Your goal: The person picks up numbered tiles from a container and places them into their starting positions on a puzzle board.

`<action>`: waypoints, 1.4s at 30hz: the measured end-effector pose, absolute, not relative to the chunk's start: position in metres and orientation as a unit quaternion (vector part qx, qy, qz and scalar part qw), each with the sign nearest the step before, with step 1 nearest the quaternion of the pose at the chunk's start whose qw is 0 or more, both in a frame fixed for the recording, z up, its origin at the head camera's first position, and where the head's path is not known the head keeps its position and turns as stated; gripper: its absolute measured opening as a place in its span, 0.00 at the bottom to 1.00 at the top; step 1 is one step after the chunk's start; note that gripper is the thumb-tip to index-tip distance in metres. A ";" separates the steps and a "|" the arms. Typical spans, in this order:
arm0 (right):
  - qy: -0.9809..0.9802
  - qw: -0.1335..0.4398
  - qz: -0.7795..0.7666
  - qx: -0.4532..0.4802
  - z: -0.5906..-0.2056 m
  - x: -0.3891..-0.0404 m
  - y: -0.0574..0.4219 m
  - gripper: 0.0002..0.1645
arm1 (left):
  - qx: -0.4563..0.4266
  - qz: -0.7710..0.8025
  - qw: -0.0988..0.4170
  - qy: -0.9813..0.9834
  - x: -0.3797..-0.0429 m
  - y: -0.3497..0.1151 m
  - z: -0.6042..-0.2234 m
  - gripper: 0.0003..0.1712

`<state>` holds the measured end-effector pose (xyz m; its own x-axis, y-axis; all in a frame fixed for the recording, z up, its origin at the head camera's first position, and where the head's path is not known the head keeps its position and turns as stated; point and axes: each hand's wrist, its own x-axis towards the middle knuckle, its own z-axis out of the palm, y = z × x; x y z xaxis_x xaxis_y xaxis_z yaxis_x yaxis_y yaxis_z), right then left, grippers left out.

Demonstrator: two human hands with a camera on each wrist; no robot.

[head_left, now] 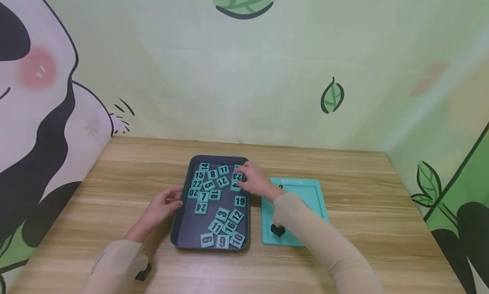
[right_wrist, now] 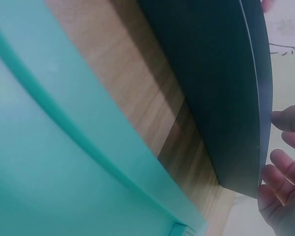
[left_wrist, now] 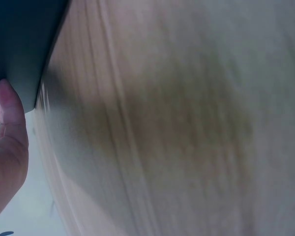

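A dark tray holds several teal number tiles, among them 19, 7 and 24. My left hand is at the tray's left side, its thumb touching the outer wall in the left wrist view. Over the tray's upper right part, my right hand has thumb and fingers spread apart around tile 23; whether they touch it cannot be seen. Partly under the right forearm lies a teal board with a raised rim. A number tile sits in its upper left corner.
Tray and board stand side by side on a wooden table, a narrow strip of wood between them. Behind the table rises a wall printed with leaves and a panda. Small black pieces show at both wrists.
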<state>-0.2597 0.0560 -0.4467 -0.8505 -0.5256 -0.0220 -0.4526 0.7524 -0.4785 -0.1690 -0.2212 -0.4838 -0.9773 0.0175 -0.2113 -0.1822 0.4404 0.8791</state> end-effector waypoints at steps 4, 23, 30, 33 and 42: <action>0.932 0.072 -0.224 -0.278 -0.446 -0.258 0.054 0.22 | -0.049 0.526 0.095 0.844 -0.168 -0.221 -0.483 0.26; 0.919 0.087 -0.206 -0.325 -0.443 -0.248 0.045 0.22 | -0.046 0.531 0.096 0.841 -0.168 -0.221 -0.484 0.26; 0.900 0.142 -0.169 -0.376 -0.446 -0.236 0.037 0.26 | -0.044 0.531 0.095 0.841 -0.168 -0.222 -0.484 0.26; 0.895 0.155 -0.150 -0.390 -0.448 -0.232 0.035 0.26 | -0.045 0.529 0.097 0.842 -0.168 -0.222 -0.484 0.26; 0.876 0.195 -0.125 -0.423 -0.454 -0.227 0.036 0.27 | -0.053 0.529 0.100 0.841 -0.169 -0.222 -0.485 0.26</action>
<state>-0.2270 0.0363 -0.4540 -0.5654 -0.7904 -0.2358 -0.6930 0.6102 -0.3838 -0.1686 -0.2216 -0.4851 -0.9743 0.0174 -0.2244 -0.1947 0.4354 0.8789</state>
